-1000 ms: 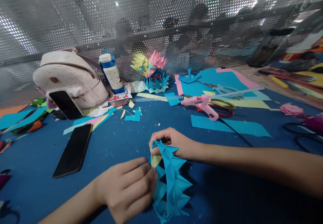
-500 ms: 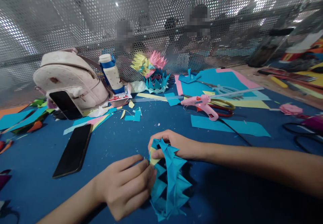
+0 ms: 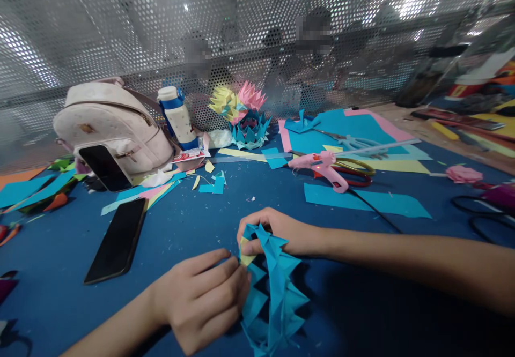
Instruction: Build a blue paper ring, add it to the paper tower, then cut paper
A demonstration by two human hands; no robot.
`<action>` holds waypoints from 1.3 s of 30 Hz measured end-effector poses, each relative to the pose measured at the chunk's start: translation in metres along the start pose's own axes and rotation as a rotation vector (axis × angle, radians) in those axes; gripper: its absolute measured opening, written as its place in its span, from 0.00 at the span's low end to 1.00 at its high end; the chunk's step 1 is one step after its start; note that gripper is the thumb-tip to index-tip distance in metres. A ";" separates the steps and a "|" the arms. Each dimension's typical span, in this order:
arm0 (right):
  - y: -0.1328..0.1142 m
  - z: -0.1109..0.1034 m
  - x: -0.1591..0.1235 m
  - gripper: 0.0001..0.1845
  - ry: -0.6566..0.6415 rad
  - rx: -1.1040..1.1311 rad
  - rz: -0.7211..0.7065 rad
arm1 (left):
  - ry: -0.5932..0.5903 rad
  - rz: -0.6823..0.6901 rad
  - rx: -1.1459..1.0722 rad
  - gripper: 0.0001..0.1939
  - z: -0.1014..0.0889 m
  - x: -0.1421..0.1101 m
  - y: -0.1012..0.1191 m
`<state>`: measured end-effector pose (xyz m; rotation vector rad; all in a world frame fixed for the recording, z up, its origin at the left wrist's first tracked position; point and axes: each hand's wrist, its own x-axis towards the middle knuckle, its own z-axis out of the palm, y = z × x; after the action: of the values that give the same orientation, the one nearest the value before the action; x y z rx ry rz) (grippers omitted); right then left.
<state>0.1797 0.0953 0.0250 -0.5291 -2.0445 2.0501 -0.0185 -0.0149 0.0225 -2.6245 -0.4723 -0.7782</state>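
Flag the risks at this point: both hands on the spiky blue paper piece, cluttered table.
1. The left hand and right hand both pinch the blue folded paper ring near its yellow piece; too tight a grip could crush the points or pull the folds apart.
2. The glue gun lies with its cord running toward the right forearm; a snag seems possible.

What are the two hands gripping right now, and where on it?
Both hold the blue spiky folded-paper ring: the right hand pinches its top edge, and the left hand grips its left side, by a yellow piece.
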 end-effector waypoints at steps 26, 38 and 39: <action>0.006 0.002 0.000 0.12 -0.011 -0.008 -0.009 | 0.013 0.029 0.012 0.15 0.007 -0.009 -0.001; 0.007 0.002 0.000 0.09 -0.020 -0.013 -0.062 | -0.042 -0.027 -0.001 0.17 0.001 0.002 -0.001; 0.007 0.002 0.000 0.09 -0.020 -0.024 -0.062 | -0.027 -0.017 0.014 0.17 0.001 0.003 -0.001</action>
<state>0.1798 0.0936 0.0183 -0.4457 -2.0723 2.0060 -0.0165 -0.0132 0.0238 -2.6242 -0.5066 -0.7436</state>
